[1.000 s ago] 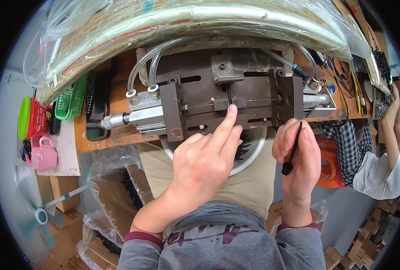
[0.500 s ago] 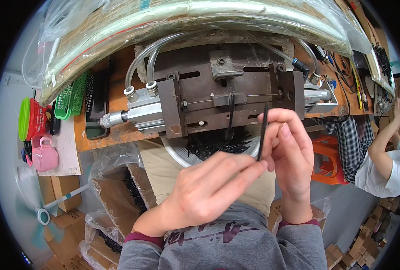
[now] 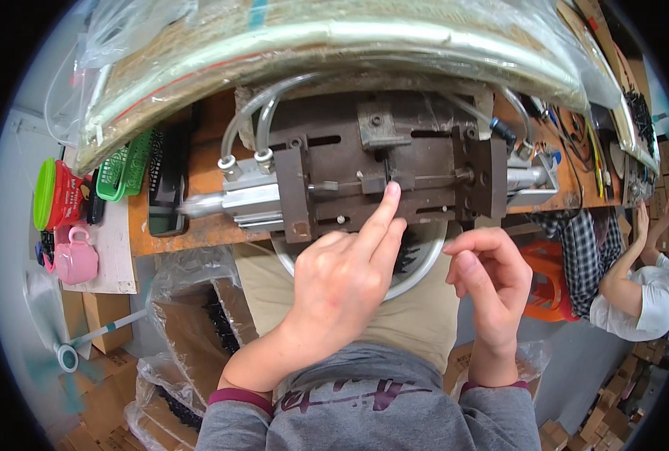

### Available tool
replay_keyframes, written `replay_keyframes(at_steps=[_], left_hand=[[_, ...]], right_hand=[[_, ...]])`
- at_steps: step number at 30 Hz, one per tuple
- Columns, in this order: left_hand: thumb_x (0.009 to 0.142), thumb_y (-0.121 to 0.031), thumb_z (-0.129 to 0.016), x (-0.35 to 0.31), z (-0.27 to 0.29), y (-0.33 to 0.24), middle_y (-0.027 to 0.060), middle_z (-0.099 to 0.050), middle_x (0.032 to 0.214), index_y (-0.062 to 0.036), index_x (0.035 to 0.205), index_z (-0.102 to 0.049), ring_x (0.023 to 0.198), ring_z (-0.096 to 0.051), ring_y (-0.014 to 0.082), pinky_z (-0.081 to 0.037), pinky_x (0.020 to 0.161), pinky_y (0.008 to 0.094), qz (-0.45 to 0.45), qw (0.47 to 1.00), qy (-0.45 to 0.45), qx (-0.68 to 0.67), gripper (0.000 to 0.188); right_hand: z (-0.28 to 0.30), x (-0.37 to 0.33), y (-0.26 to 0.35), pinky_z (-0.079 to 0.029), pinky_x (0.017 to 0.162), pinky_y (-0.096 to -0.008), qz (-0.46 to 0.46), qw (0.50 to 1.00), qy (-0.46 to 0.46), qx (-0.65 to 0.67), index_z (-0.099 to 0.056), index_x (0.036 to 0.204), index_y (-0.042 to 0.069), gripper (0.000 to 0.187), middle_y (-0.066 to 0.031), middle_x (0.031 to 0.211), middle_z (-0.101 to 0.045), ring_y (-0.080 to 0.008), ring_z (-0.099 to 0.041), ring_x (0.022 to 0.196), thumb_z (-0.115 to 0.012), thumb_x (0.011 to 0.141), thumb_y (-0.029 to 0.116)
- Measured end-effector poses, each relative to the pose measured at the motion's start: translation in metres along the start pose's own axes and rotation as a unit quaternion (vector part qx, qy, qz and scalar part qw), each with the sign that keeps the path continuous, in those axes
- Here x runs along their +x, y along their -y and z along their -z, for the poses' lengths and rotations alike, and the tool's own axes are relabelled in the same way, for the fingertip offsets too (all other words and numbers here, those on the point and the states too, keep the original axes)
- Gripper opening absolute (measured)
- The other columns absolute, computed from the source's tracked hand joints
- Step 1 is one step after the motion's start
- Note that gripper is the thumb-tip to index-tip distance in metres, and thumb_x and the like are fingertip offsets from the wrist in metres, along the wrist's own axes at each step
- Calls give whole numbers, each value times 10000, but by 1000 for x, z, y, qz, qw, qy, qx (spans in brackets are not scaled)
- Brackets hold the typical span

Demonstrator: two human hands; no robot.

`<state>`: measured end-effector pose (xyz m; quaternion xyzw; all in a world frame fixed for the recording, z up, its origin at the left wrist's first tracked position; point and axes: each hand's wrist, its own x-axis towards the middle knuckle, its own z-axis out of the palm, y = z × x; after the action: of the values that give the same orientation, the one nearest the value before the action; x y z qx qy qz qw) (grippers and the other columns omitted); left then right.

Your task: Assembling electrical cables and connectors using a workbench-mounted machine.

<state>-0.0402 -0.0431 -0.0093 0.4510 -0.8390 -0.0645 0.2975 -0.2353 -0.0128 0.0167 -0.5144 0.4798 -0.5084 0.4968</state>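
Observation:
My left hand [image 3: 345,278] reaches over the front of a dark metal clamping fixture [image 3: 349,161], its index finger stretched out. That fingertip is at the small centre block [image 3: 373,184], beside a thin black strip [image 3: 387,167] standing in the fixture; whether it presses on the strip is hard to tell. My right hand [image 3: 496,282] hovers right of the bowl, fingers loosely bent and thumb apart from the index finger, with nothing visible in it. Below the fixture, a white bowl [image 3: 427,264] with black pieces sits at my lap, partly hidden by my left hand.
Air cylinders [image 3: 251,203] with clear hoses flank the fixture on the wooden bench [image 3: 172,242]. A plastic-wrapped roll [image 3: 334,37] arches behind. At left are green baskets [image 3: 124,169] and a pink mug [image 3: 75,259]; lower left, an open carton [image 3: 191,316]. Another person [image 3: 628,289] sits at right.
My left hand has moved up to the fixture's centre. The black strip held between both hands is no longer in them. The fixture's side rods have moved inward; the left cylinder end is blurred.

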Motion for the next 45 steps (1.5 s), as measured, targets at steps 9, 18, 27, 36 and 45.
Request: replay_keyframes(at_steps=[9, 18, 27, 36, 45], left_hand=[[771, -180, -872, 12, 65, 4, 127, -740, 1228, -59, 1194, -742, 797, -740, 194, -574, 659, 293, -19, 995, 0, -101, 459], [774, 45, -820, 58, 138, 49, 127, -772, 951, 5, 1033, -757, 735, -730, 204, -565, 655, 295, -60, 970, -221, -81, 269], [786, -99, -842, 141, 173, 101, 125, -721, 1148, -43, 1150, -727, 1069, -668, 315, -521, 947, 420, -163, 936, -300, 83, 386], [566, -501, -974, 334, 207, 155, 337, -235, 1605, 6, 1614, -144, 1523, -194, 457, -218, 1255, 503, 76, 906, -385, 157, 1430], [816, -357, -798, 419, 171, 173, 249, -575, 1326, 42, 1392, -493, 1253, -540, 339, -463, 1058, 438, 82, 955, -282, -33, 765]], right_hand=[[-5, 97, 40, -465, 653, -212, 275, 937, -42, -211, -696, 1039, 13, 124, -43, 962, -679, -51, -591, 782, -731, 920, 25], [-60, 322, 97, -429, 1104, -446, 562, 526, -294, -566, -621, 1292, -13, 560, -304, 1286, -618, -404, -550, 1293, -721, 885, 359], [-45, 504, 206, -477, 1053, -473, 291, 762, -185, -548, -627, 1317, 36, 551, -238, 1244, -647, -384, -579, 1277, -730, 835, 283], [-70, 406, 380, -561, 690, -382, 347, 931, 113, 26, -642, 1049, -60, 208, -173, 940, -678, -236, -641, 743, -481, 984, 56], [-79, 301, 335, -530, 955, -409, 491, 840, 136, -186, -477, 1387, -64, 652, -251, 1252, -599, -284, -605, 1120, -742, 864, 222]])
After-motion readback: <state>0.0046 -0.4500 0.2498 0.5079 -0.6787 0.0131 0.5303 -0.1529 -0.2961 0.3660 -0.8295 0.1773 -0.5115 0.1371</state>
